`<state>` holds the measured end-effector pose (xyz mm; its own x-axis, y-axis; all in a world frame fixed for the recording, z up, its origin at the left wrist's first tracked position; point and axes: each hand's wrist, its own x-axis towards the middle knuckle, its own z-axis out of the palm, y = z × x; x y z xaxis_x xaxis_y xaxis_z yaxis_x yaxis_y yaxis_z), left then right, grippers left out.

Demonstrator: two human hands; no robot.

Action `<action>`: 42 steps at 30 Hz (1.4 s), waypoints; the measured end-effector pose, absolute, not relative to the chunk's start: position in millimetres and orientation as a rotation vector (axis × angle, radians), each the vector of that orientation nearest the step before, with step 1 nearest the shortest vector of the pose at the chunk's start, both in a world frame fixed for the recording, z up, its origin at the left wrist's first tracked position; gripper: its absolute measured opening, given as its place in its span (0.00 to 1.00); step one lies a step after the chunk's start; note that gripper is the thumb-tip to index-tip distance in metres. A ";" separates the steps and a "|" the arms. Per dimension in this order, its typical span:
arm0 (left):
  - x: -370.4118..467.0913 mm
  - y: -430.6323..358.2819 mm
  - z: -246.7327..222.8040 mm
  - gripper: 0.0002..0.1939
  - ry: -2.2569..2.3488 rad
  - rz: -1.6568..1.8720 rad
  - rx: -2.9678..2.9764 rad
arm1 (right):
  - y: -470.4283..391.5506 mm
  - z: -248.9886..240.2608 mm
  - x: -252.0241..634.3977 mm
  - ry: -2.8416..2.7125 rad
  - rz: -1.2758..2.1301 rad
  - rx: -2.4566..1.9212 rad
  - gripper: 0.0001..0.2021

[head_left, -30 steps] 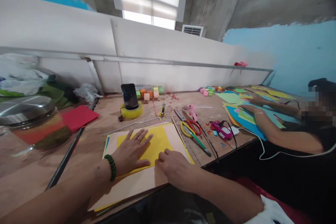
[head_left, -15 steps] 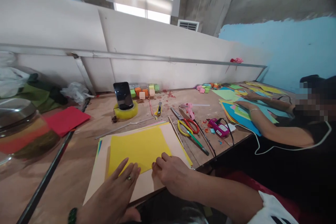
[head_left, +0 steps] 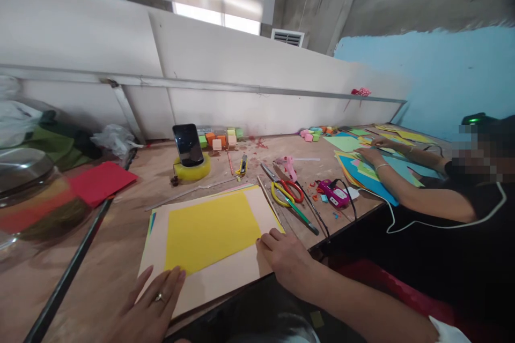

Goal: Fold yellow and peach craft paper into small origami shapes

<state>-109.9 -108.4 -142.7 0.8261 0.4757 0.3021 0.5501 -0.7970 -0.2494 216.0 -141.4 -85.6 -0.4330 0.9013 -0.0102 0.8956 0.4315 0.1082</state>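
A yellow sheet of paper [head_left: 213, 228] lies flat on a stack of pale pink paper [head_left: 217, 292] at the table's front edge. My left hand [head_left: 155, 297], with a ring on one finger, rests open and flat, its fingertips at the yellow sheet's lower left corner. Curled fingers of my right hand [head_left: 287, 260] press at that sheet's lower right corner; the thumb is mostly hidden. Just right of the stack lie scissors [head_left: 287, 193] with red and yellow handles, a green-handled tool [head_left: 301, 217] and a thin stick [head_left: 270, 198].
Behind the paper stand a phone [head_left: 188, 144] on a yellow tape roll [head_left: 193, 169] and a cutter knife [head_left: 242, 165]. A pink glue gun [head_left: 288, 167] and magenta power strip [head_left: 333, 194] sit right. Left are a jar [head_left: 36, 198] and red paper [head_left: 102, 182]. A co-worker's hands [head_left: 372, 155] handle coloured paper.
My hands have moved apart along the yellow sheet's lower edge, the left toward its left corner and the right toward its right corner. The sheet stays in place.
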 end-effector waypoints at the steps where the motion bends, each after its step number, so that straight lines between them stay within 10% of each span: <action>1: -109.6 -110.2 -140.6 0.35 -0.781 -0.339 -2.658 | -142.5 -85.3 216.7 2.588 0.122 1.649 0.12; 18: -40.4 -130.6 -87.2 0.45 -1.071 -0.044 -2.789 | -130.8 -73.2 161.6 2.842 0.011 1.335 0.17; 36: -72.0 -87.2 -36.1 0.14 -1.472 -0.260 -2.774 | -100.4 -47.2 224.2 2.622 -0.222 1.960 0.16; 42: -49.9 -14.0 -45.2 0.34 -1.979 -0.496 -2.826 | -31.8 -53.3 214.0 2.496 -0.506 2.208 0.30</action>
<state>-49.9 -14.0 -45.2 0.3347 0.9418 0.0325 0.8457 -0.3154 0.4306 214.0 -31.8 -53.3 -0.1271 0.9915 -0.0262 0.9234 0.1086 -0.3682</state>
